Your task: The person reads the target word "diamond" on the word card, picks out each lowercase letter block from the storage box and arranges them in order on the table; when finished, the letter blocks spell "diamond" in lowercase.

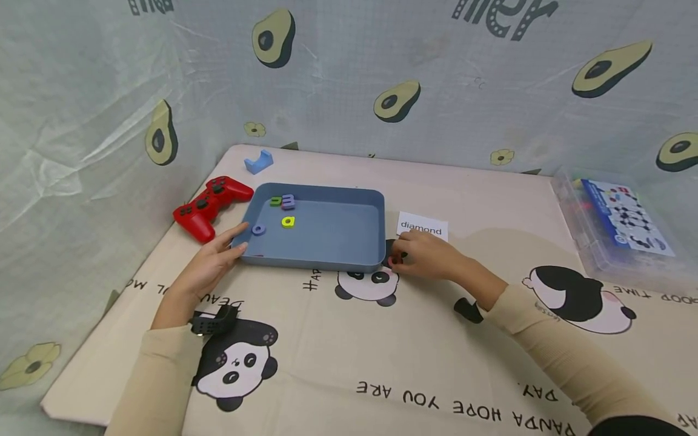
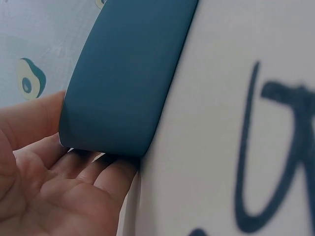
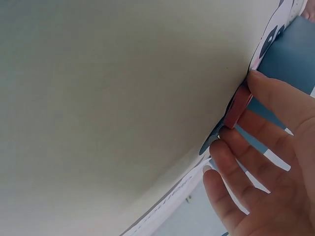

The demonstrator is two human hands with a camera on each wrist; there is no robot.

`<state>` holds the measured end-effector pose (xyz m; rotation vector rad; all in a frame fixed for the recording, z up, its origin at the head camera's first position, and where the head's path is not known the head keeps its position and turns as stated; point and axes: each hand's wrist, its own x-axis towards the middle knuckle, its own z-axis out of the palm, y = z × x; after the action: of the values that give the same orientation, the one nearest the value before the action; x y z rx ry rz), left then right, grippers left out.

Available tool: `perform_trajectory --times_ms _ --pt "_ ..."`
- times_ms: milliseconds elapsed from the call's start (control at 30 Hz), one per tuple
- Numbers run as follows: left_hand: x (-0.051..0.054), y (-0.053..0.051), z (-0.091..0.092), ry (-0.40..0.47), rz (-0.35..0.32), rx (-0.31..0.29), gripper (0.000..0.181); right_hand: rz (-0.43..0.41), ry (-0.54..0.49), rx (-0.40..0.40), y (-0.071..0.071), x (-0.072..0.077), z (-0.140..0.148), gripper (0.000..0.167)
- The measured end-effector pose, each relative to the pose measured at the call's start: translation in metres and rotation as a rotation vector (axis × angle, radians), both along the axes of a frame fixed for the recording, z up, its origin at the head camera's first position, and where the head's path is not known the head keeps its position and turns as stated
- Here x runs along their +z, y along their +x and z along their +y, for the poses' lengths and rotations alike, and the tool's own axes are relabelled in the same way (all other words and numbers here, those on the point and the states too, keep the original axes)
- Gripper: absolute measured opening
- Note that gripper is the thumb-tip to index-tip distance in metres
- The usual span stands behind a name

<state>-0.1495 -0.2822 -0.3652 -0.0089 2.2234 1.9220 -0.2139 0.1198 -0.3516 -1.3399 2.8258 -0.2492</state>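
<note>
My left hand (image 1: 209, 264) grips the left front corner of a blue-grey tray (image 1: 313, 264), thumb on the rim and fingers at its wall, as the tray (image 2: 123, 78) shows in the left wrist view. Inside lie a green letter (image 1: 275, 201), a purple letter m (image 1: 288, 201), a yellow letter (image 1: 288, 222) and a bluish letter o (image 1: 259, 229). Just right of the tray, my right hand (image 1: 428, 255) pinches a small red piece (image 3: 238, 106) between thumb and fingers, low over the tablecloth. Its shape is partly hidden.
A white card reading "diamond" (image 1: 423, 224) lies behind my right hand. Left of the tray is a red game controller (image 1: 209, 209), with a light-blue stand (image 1: 259, 161) behind. A clear plastic box (image 1: 605, 254) with a blue leaflet is at the right.
</note>
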Motion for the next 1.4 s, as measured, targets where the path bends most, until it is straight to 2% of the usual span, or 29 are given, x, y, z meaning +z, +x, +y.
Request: perform_trajectory --times_ms 200,400,600,733,900,1167,1267,1400 --pt "0.001 0.000 0.000 0.004 -0.006 -0.001 0.060 0.007 -0.008 0.012 0.000 0.001 0.000 0.018" --pt "0.001 0.000 0.000 0.003 -0.008 0.000 0.060 0.005 0.019 -0.001 0.001 0.002 0.000 0.025" --pt "0.001 0.001 -0.001 0.000 -0.002 -0.005 0.060 -0.055 0.022 -0.023 0.001 0.008 -0.001 0.032" --pt "0.001 0.001 0.000 0.003 -0.001 -0.007 0.060 -0.126 -0.019 -0.057 0.000 0.019 0.000 0.034" --pt "0.002 0.001 0.000 0.003 -0.007 -0.004 0.060 -0.172 -0.085 -0.061 -0.003 0.041 0.001 0.038" --pt "0.004 0.001 0.001 0.017 0.004 -0.018 0.060 -0.132 -0.221 -0.083 -0.011 0.082 -0.007 0.040" --pt "0.004 0.001 0.000 0.020 0.005 -0.017 0.058 -0.124 -0.264 -0.075 -0.012 0.088 -0.019 0.038" --pt "0.003 0.000 0.000 0.016 0.011 -0.016 0.056 -0.127 -0.294 -0.047 -0.012 0.090 -0.040 0.037"
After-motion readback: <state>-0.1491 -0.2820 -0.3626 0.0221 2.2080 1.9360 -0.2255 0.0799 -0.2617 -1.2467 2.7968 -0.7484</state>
